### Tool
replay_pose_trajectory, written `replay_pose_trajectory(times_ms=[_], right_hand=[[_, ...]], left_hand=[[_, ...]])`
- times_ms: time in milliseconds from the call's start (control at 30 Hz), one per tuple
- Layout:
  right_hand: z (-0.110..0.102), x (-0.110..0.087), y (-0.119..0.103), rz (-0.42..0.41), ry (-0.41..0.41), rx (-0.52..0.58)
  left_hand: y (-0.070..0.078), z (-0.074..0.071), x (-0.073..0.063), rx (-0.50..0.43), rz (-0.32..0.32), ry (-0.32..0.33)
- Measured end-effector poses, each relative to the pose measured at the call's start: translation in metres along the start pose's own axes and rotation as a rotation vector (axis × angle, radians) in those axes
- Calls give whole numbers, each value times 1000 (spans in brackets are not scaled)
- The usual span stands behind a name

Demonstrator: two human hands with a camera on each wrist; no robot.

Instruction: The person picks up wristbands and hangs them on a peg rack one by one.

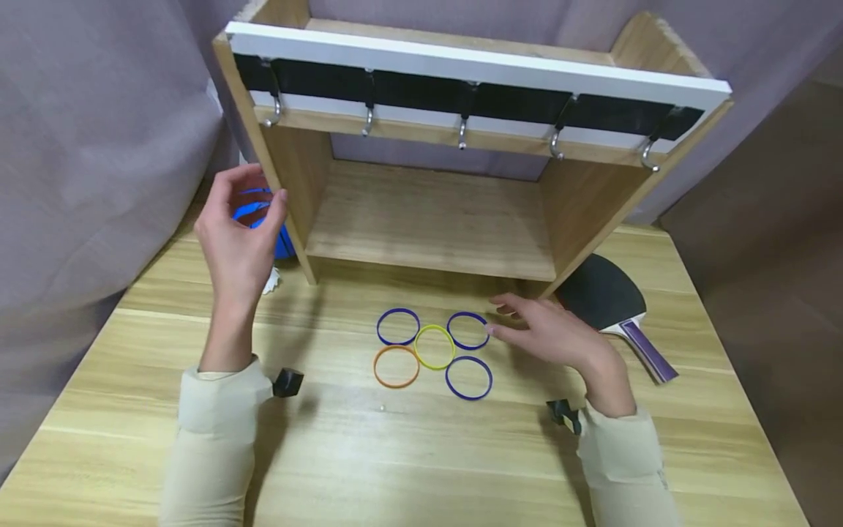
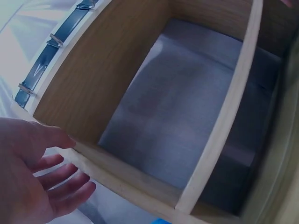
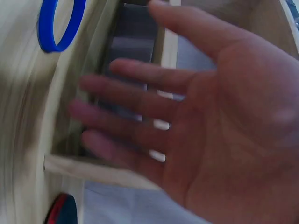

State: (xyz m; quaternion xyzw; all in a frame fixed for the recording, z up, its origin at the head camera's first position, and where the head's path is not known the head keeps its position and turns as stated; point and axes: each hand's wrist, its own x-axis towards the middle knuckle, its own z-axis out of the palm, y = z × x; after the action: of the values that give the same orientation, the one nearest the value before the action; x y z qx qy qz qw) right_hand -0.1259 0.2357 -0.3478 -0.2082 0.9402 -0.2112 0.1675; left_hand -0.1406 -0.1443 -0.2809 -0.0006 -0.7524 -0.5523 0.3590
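Tabletop: pale wood (image 1: 408, 468) is being shown across the lower frame.
Room: a greyish curtain (image 1: 99, 146) is being seen at upper left.
Wooden shelf (image 1: 428, 212): hooks (image 1: 463, 133) are being carried along its front at upper centre.
Rings: three blue rings (image 1: 469, 348), a yellow ring (image 1: 434, 368) and an orange ring (image 1: 396, 386) are being supported flat at centre.
Left hand (image 1: 235, 238): is being held loosely open by the shelf's left panel; contact is not being clearly shown.
Right hand (image 1: 553, 329): is being held with fingers extended, just beside the upper-right blue ring.
Hidden: a blue object (image 1: 285, 245) is being partly covered at left; the paddle (image 1: 602, 293) is being cropped in the right wrist view's lower left.
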Motion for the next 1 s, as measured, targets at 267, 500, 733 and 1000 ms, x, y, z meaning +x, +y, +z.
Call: replay_pose_trajectory(times_ms=[267,500,733,1000], right_hand=[[11,8,-2,49,-80,5],[13,11,1,52,-42,1],[15,16,2,65,-1,-35],[26,29,2,88,52,-110]], left_hand=[[-3,3,1,-16,-24,46],[2,5,2,-28,-14,47],[2,8,4,-37,-4,51],[-2,9,4,-32,-20,57]])
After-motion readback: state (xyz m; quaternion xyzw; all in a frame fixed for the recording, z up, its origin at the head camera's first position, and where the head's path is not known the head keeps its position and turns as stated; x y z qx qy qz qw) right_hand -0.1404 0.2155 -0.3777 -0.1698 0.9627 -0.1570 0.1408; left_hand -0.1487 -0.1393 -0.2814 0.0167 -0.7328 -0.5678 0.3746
